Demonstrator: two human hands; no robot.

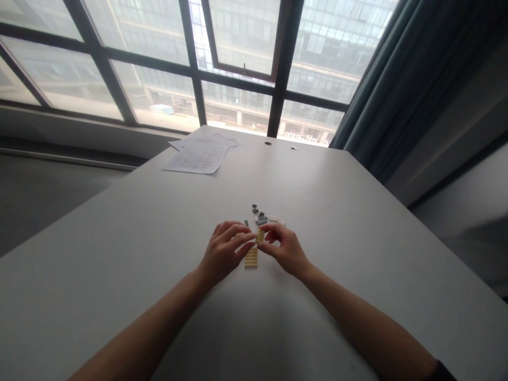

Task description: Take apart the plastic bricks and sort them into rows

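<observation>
Between my hands is a small tan studded piece (260,236), tilted up above the table. My right hand (284,247) pinches it between thumb and fingers from the right. My left hand (229,247) is at its left side, fingertips close to or touching its edge; whether they grip it is too small to tell. Just below the hands a tan studded plate (251,258) lies on the table, its upper end partly hidden by my left hand. Beyond the fingers lie several small grey pieces (262,220), dark pieces (254,210) and a whitish studded piece (273,218).
The white table (159,238) reaches toward large windows. Printed sheets of paper (196,159) lie at its far left. Two small round fittings (268,143) sit near the far edge. A dark curtain (381,95) hangs at the right.
</observation>
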